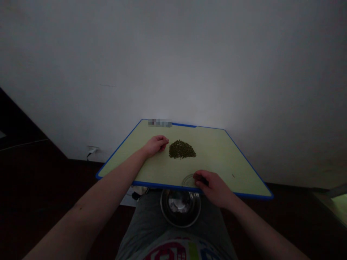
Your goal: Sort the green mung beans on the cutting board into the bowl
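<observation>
A loose heap of small greenish-brown grains or seeds (182, 150) lies in the middle of a pale yellow board (162, 175) with a blue rim. At the heap's left side is my left hand (157, 145), its fingers closed in a pinch; anything between the fingertips is too small to make out. My right hand (214, 187) rests by the board's front edge, fingers and thumb curled together, their contents hidden in shadow. Beside its fingertips a faint round pattern (188, 179) shows on the board. A shiny metal bowl (180, 211) sits on my lap, just below the front edge.
A white wall (184, 72) stands right behind the board. One small dark sliver (233, 176) lies on the board's right part. Low on the wall at left is a socket with a plug (92, 149). The floor (40, 191) around is dark.
</observation>
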The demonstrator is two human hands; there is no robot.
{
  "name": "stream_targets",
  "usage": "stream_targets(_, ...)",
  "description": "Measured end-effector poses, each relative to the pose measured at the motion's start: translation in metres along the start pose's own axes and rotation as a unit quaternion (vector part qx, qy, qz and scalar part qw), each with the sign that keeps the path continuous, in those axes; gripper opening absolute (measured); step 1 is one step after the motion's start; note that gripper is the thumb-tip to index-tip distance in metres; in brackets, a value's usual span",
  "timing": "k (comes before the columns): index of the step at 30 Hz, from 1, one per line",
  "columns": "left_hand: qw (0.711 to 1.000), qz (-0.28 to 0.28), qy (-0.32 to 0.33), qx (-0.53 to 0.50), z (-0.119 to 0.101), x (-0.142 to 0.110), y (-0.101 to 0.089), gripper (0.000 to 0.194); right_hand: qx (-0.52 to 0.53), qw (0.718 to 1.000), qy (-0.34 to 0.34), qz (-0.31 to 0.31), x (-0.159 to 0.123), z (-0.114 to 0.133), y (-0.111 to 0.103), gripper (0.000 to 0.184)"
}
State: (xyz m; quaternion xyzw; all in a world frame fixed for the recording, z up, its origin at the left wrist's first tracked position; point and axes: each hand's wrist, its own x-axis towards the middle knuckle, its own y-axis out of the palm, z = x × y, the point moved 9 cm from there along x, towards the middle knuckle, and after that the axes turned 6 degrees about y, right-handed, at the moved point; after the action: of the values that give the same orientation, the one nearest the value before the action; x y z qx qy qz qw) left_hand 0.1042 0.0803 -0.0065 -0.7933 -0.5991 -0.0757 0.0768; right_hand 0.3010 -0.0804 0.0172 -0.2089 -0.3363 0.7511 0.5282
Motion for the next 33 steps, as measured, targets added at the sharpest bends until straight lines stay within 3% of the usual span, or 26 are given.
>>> stream_targets(9, 1.000, 0.004, 0.004, 0.005, -0.001, 0.000, 0.000, 0.022, -0.002, 1.000, 0.004, -0.008, -0.005, -0.007, -0.005, 0.015)
stream_targets(16, 1.000, 0.003, 0.009, 0.001, -0.001, 0.000, 0.000, 0.022, -0.071, 0.993, 0.045, -0.080, 0.023, -0.039, -0.035, 0.017)
stream_targets(23, 1.000, 0.003, -0.001, -0.001, -0.001, -0.001, 0.000, 0.023, -0.140, 0.985, 0.021, -0.100, 0.068, -0.024, -0.024, 0.019)
stream_targets(33, 1.000, 0.007, -0.001, 0.004, 0.001, 0.000, 0.000, 0.023, -0.174, 0.976, 0.035, -0.123, 0.080, -0.022, -0.023, 0.018)
